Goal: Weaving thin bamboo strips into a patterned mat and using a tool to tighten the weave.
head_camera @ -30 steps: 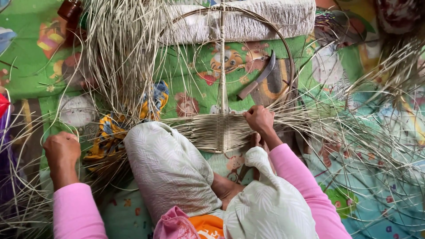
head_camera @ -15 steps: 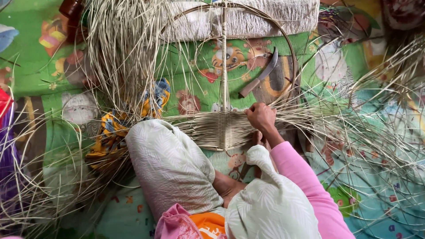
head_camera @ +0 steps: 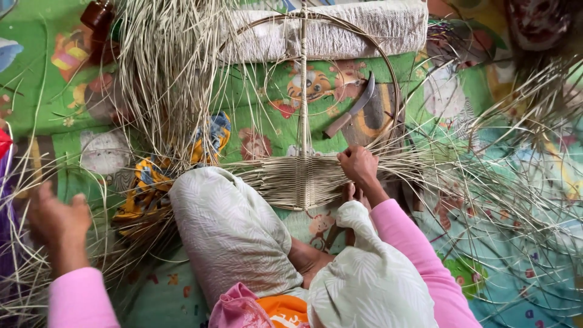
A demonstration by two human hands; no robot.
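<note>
A round cane hoop (head_camera: 392, 85) with an upright central rib (head_camera: 303, 91) lies on the mat in front of my knees. A band of pale woven strips (head_camera: 279, 181) crosses its lower part. My right hand (head_camera: 359, 167) is closed on the right side of this band, fingers pinching the strips. Far to the left, my left hand (head_camera: 57, 220) is raised and blurred with its fingers apart, among loose strands. I cannot make out a strand in it.
A thick bundle of loose pale strands (head_camera: 164, 79) fans out at upper left, and more spread to the right (head_camera: 516, 152). A curved knife (head_camera: 352, 112) lies inside the hoop. A rolled white cloth (head_camera: 376, 27) and a brown bottle (head_camera: 97, 15) lie at the back on the colourful mat (head_camera: 36, 91).
My left hand went out of view to the left and has come back in lower, now with its fingers spread. My right hand has stayed on the woven band.
</note>
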